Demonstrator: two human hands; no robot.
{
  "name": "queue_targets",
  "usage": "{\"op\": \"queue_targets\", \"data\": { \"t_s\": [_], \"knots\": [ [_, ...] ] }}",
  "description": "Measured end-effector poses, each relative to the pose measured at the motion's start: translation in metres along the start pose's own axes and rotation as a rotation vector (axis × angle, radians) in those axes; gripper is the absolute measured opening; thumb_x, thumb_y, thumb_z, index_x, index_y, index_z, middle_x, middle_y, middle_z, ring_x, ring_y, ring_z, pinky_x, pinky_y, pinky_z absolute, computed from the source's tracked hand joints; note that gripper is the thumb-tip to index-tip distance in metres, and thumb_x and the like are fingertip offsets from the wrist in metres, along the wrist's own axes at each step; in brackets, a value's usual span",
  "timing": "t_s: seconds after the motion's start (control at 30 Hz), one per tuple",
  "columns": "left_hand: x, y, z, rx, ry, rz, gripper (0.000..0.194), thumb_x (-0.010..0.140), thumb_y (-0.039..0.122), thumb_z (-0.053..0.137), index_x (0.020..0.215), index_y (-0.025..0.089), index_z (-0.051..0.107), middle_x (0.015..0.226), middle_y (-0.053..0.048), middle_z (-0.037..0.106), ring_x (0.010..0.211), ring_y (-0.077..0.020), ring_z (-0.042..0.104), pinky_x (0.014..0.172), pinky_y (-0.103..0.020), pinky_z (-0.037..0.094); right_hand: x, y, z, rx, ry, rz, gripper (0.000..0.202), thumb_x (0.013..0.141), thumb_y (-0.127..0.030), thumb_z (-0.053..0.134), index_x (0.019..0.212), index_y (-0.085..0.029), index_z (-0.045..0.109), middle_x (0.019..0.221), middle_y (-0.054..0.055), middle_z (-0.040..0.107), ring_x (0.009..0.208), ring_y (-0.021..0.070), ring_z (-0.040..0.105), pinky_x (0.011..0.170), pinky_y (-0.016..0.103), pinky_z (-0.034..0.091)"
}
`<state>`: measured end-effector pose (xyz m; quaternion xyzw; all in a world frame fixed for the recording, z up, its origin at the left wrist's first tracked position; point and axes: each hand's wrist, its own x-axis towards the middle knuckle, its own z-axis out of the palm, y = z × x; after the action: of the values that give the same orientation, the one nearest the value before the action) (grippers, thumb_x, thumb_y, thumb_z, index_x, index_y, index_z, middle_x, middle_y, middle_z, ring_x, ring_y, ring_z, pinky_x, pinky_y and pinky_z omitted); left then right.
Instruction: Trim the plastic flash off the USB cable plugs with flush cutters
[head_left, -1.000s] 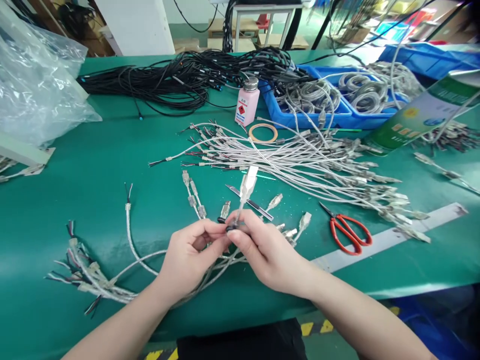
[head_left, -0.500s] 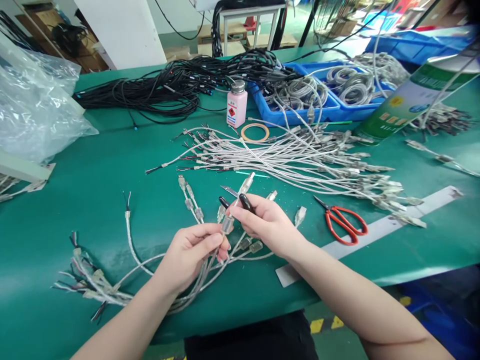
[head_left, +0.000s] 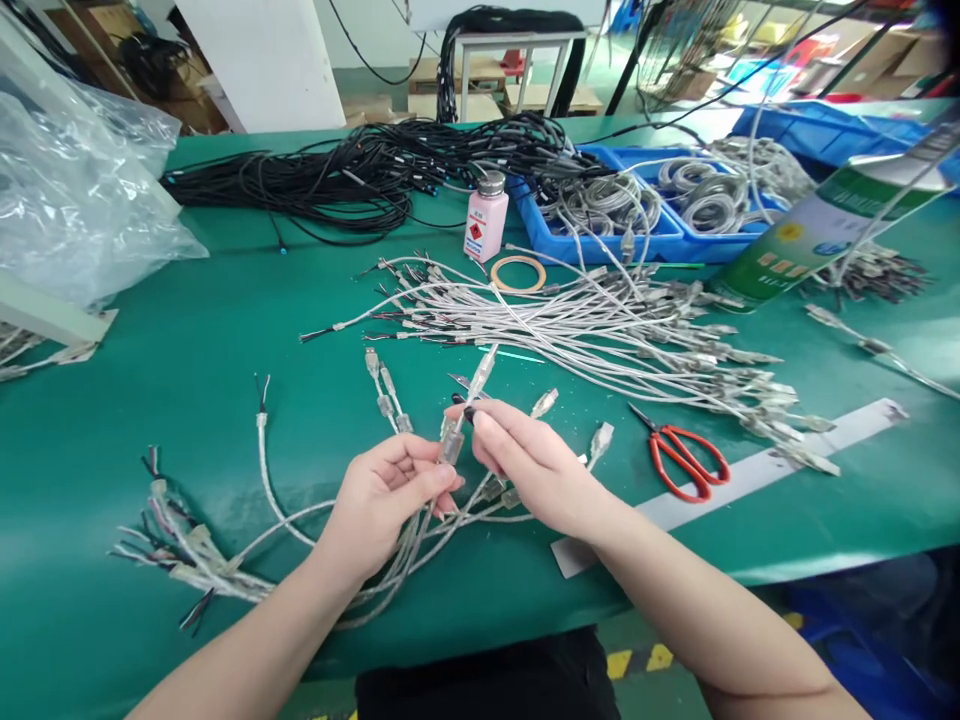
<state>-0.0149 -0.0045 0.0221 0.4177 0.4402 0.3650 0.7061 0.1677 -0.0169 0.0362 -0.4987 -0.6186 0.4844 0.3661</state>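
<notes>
Handwork above a matt green tabletop [head_left: 202, 370]. The left hand [head_left: 390, 495] pinches a silvery cable in a clear jacket just at its grey, barrel-shaped block [head_left: 451, 446], thumb over the near side, fingers curled beneath. The cable stands between the two hands, raised and tilted, its translucent moulded plug [head_left: 484, 372] pointing to one o'clock. The right hand [head_left: 544, 470] pinches a small, glossy black object [head_left: 469, 413] beside the cable, above the block; whether it touches the jacket cannot be told. Good practice here would be a steady left pinch on the rigid block rather than the flexible cord, with light right-hand pressure, since the soft jacket could be marked.

Materials, left to right: at ten o'clock, a crinkled clear plastic bag [head_left: 97, 200]; between eight and nine, stripped cable ends [head_left: 199, 550] fanning into thin coloured wires; at one, a sheaf of smooth whitish cables [head_left: 540, 320]; at three, scissors with looped red handles [head_left: 690, 465], lying partly over a flat, dull metal strip [head_left: 671, 508].
</notes>
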Motion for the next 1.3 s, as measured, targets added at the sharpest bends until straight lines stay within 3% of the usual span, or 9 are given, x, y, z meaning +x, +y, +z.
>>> {"op": "queue_targets", "data": {
  "t_s": [0.13, 0.23, 0.37, 0.5, 0.63, 0.8, 1.0, 1.17, 1.3],
  "knots": [
    [-0.003, 0.0, 0.0, 0.193, 0.04, 0.12, 0.016, 0.075, 0.023, 0.078, 0.081, 0.016, 0.064, 0.056, 0.002, 0.064, 0.054, -0.0131, 0.062, 0.056, -0.022, 0.051, -0.01, -0.006, -0.001, -0.119, -0.227, -0.006, 0.047, 0.105, -0.038, 0.033, 0.147, -0.016, 0.033, 0.073, 0.0, 0.059, 0.061, 0.0144, 0.052, 0.061, 0.026, 0.042],
    [-0.006, -0.003, -0.001, 0.393, 0.076, 0.228, 0.008, 0.079, 0.021, 0.072, 0.083, 0.017, 0.066, 0.062, 0.001, 0.064, 0.058, -0.0131, 0.061, 0.058, -0.023, 0.051, -0.012, -0.007, 0.001, -0.19, -0.282, -0.025, 0.042, 0.103, -0.032, 0.037, 0.141, -0.014, 0.034, 0.078, 0.002, 0.062, 0.064, 0.0156, 0.055, 0.063, 0.027, 0.042],
    [-0.008, -0.006, -0.003, 0.514, 0.057, 0.313, 0.009, 0.083, 0.026, 0.071, 0.084, 0.017, 0.067, 0.07, -0.001, 0.068, 0.064, -0.0143, 0.063, 0.063, -0.023, 0.052, -0.012, -0.005, 0.003, -0.211, -0.216, -0.073, 0.023, 0.102, -0.03, 0.038, 0.12, -0.017, 0.044, 0.082, 0.004, 0.063, 0.067, 0.0164, 0.056, 0.06, 0.026, 0.039],
    [-0.006, -0.004, -0.003, 0.409, -0.028, 0.25, 0.01, 0.083, 0.026, 0.072, 0.083, 0.017, 0.067, 0.068, -0.001, 0.068, 0.062, -0.0137, 0.064, 0.06, -0.022, 0.052, -0.008, 0.001, 0.003, -0.282, -0.093, -0.158, 0.015, 0.102, -0.029, 0.037, 0.104, -0.018, 0.047, 0.077, 0.002, 0.058, 0.063, 0.0143, 0.051, 0.057, 0.025, 0.034],
    [0.0, -0.001, -0.001, 0.162, -0.101, 0.055, 0.019, 0.079, 0.026, 0.078, 0.088, 0.014, 0.069, 0.063, -0.001, 0.071, 0.055, -0.0118, 0.063, 0.055, -0.02, 0.052, -0.004, 0.006, -0.002, -0.239, -0.03, -0.124, 0.03, 0.104, -0.034, 0.033, 0.081, -0.019, 0.046, 0.065, -0.003, 0.044, 0.057, 0.0107, 0.039, 0.055, 0.025, 0.03],
    [0.002, 0.001, 0.002, -0.151, -0.082, -0.085, 0.038, 0.068, 0.033, 0.088, 0.09, 0.01, 0.066, 0.068, -0.006, 0.075, 0.053, -0.0128, 0.066, 0.051, -0.019, 0.053, -0.004, 0.002, -0.009, 0.109, -0.027, -0.022, 0.032, 0.103, -0.039, 0.037, 0.113, -0.016, 0.057, 0.066, -0.005, 0.041, 0.057, 0.0093, 0.038, 0.054, 0.024, 0.032],
    [-0.001, 0.005, 0.006, -0.189, -0.204, -0.069, 0.037, 0.074, 0.031, 0.085, 0.092, 0.013, 0.057, 0.064, -0.003, 0.073, 0.053, -0.012, 0.066, 0.051, -0.018, 0.053, 0.002, 0.004, -0.007, 0.353, 0.023, 0.055, 0.038, 0.093, -0.047, 0.057, 0.109, -0.014, 0.066, 0.058, -0.008, 0.03, 0.051, 0.0077, 0.027, 0.049, 0.025, 0.025],
    [-0.001, 0.001, 0.006, -0.186, -0.236, -0.078, 0.03, 0.079, 0.03, 0.08, 0.092, 0.012, 0.059, 0.067, -0.005, 0.074, 0.056, -0.0123, 0.067, 0.054, -0.019, 0.055, 0.008, 0.01, -0.003, 0.348, 0.106, 0.015, 0.029, 0.089, -0.043, 0.066, 0.08, -0.016, 0.062, 0.058, -0.007, 0.037, 0.053, 0.007, 0.032, 0.051, 0.024, 0.027],
    [-0.002, -0.004, 0.003, -0.16, -0.163, -0.034, 0.023, 0.078, 0.024, 0.079, 0.089, 0.014, 0.061, 0.07, -0.004, 0.076, 0.059, -0.0118, 0.068, 0.057, -0.019, 0.056, 0.005, 0.008, -0.003, 0.251, 0.097, 0.002, 0.026, 0.094, -0.04, 0.059, 0.089, -0.016, 0.064, 0.065, -0.004, 0.046, 0.058, 0.0081, 0.041, 0.056, 0.024, 0.034]
  ]
}}
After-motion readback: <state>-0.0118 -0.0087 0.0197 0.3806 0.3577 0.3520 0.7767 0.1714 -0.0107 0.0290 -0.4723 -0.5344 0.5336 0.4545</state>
